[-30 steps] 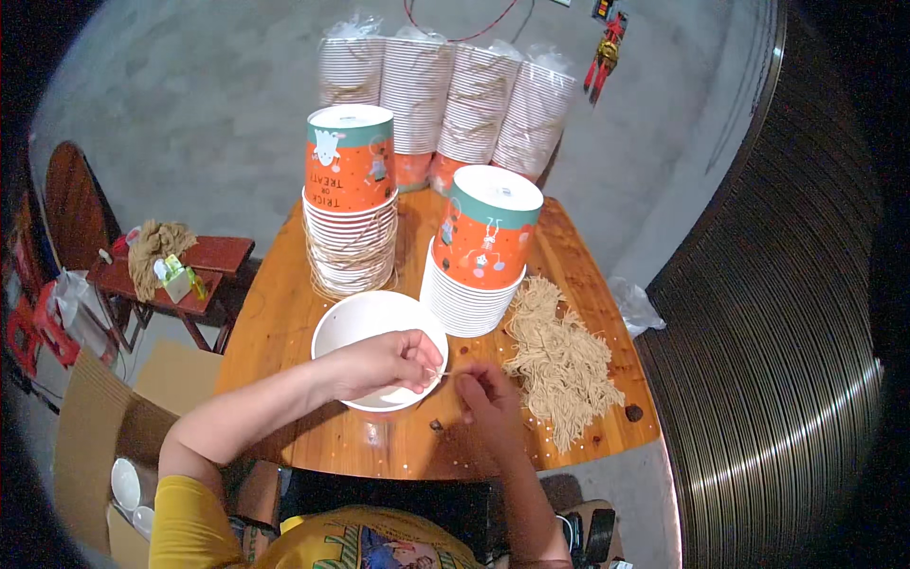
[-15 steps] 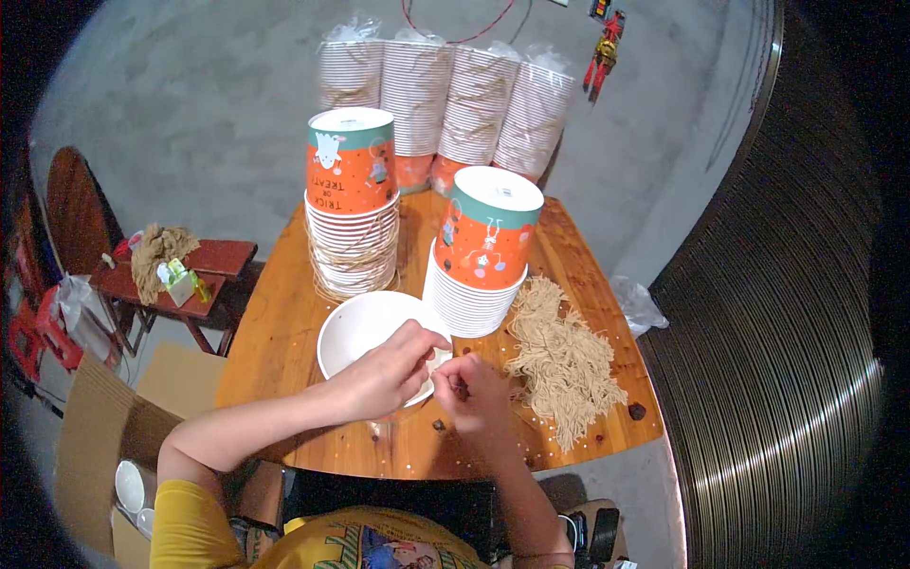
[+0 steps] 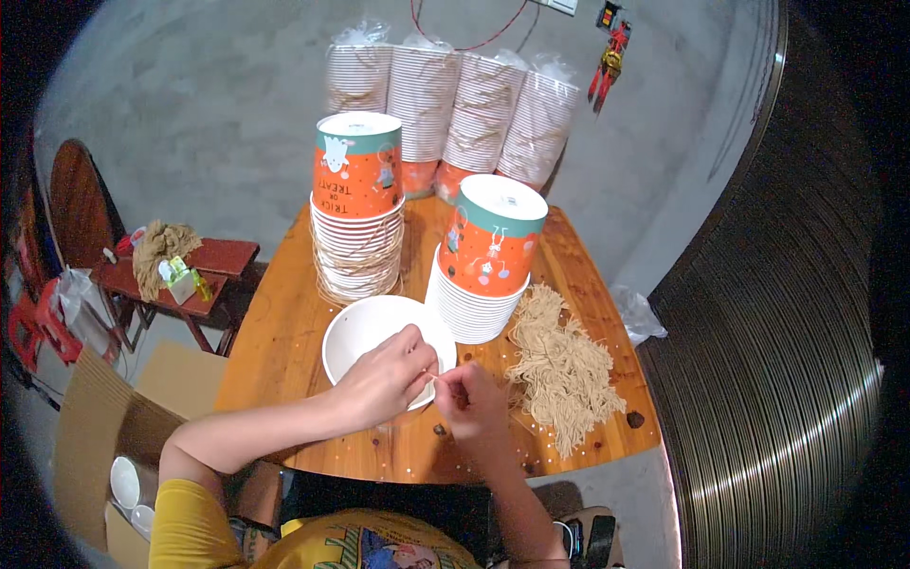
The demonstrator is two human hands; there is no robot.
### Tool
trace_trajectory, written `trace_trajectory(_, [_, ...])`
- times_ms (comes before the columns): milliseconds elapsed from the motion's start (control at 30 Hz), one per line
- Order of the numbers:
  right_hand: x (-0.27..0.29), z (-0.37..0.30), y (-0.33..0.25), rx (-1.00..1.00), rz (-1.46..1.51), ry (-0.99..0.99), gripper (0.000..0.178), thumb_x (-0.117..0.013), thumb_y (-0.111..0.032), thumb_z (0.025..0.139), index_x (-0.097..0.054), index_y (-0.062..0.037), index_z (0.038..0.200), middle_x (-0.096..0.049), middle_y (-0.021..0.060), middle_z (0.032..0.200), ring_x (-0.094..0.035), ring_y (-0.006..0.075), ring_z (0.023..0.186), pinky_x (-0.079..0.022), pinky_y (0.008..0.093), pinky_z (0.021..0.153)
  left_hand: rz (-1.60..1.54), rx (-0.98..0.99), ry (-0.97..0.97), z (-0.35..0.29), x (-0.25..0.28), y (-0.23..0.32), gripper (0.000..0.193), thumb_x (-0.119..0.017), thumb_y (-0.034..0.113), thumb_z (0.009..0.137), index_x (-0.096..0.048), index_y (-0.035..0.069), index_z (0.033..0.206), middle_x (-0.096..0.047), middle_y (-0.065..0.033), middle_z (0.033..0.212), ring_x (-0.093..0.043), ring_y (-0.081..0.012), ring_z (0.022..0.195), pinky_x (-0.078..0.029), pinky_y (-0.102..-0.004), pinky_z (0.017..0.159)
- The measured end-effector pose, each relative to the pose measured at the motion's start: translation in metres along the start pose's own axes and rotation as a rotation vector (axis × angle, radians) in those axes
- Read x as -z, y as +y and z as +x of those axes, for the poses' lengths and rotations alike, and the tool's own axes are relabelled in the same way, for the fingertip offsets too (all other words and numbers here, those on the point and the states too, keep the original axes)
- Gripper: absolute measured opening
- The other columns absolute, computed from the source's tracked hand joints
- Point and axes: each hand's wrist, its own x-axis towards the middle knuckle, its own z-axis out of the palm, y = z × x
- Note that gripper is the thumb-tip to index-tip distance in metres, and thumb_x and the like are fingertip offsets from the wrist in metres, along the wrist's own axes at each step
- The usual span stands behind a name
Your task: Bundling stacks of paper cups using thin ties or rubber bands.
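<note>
A white-lined paper bucket (image 3: 353,334) faces mouth up in the middle of the table. Over its near right rim, my left hand (image 3: 387,381) is closed in a pinch. Just right of it, my right hand (image 3: 472,406) pinches too, and a thin tan string (image 3: 433,376) spans the fingertips of both. Right of my right hand lies a loose heap of tan strings (image 3: 564,370). Beyond the bucket stands an upside-down stack of orange and green buckets (image 3: 485,251). To its left is a similar stack with strings round its rims (image 3: 355,251).
Several tall plastic-wrapped bucket stacks (image 3: 417,95) line the table's far edge. Beside the wooden table (image 3: 275,370), an open cardboard box (image 3: 90,427) holds white buckets at the lower left. A red bench (image 3: 223,256) stands further left, and a ribbed metal shutter (image 3: 768,379) rises at right.
My fingertips have shifted slightly, and the string between them shows more clearly. The whole view has moved a little; the buckets and string heap stay in place.
</note>
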Motion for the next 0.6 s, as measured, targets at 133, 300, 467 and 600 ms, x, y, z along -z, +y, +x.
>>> trace_trajectory(133, [0.000,-0.003,0.009,0.027,0.040,-0.024,0.012,-0.065,-0.001,0.080,-0.054,-0.0045,0.082,-0.048,0.0014,0.068,-0.045,0.0081,0.056,-0.037,0.0238,0.050,-0.120,0.093,-0.028,0.001,-0.002,-0.001,0.008,-0.058,0.006,0.082,-0.052,0.004,0.087,-0.053,-0.0124,0.083,-0.058,-0.0332,0.074,-0.048,-0.0411,0.064])
trace_trajectory(300, [-0.003,-0.002,0.013,0.112,-0.061,0.023,0.014,-0.066,0.000,0.079,-0.053,-0.0048,0.082,-0.048,0.0024,0.069,-0.046,0.0093,0.055,-0.038,0.0246,0.050,-0.333,0.259,-0.036,0.002,-0.005,-0.005,0.008,-0.059,0.006,0.083,-0.052,0.002,0.086,-0.056,-0.0103,0.073,-0.058,-0.0228,0.067,-0.047,-0.0339,0.063])
trace_trajectory(467, [-0.002,-0.001,0.011,0.139,-0.042,0.013,0.014,-0.066,0.000,0.079,-0.053,-0.0048,0.082,-0.048,0.0034,0.069,-0.047,0.0104,0.055,-0.038,0.0259,0.050,-0.436,0.340,-0.059,0.003,-0.006,-0.005,0.007,-0.059,0.005,0.084,-0.052,0.002,0.085,-0.056,-0.0054,0.073,-0.054,-0.0131,0.067,-0.046,-0.0289,0.064])
trace_trajectory(600, [-0.003,-0.001,0.011,0.090,-0.023,0.061,0.011,-0.063,0.000,0.081,-0.053,-0.0041,0.083,-0.048,0.0017,0.069,-0.045,0.0086,0.057,-0.037,0.0246,0.051,-0.483,0.326,-0.074,0.006,-0.008,-0.007,0.008,-0.059,0.003,0.084,-0.051,0.003,0.087,-0.053,-0.0017,0.073,-0.051,-0.0090,0.069,-0.045,-0.0258,0.065])
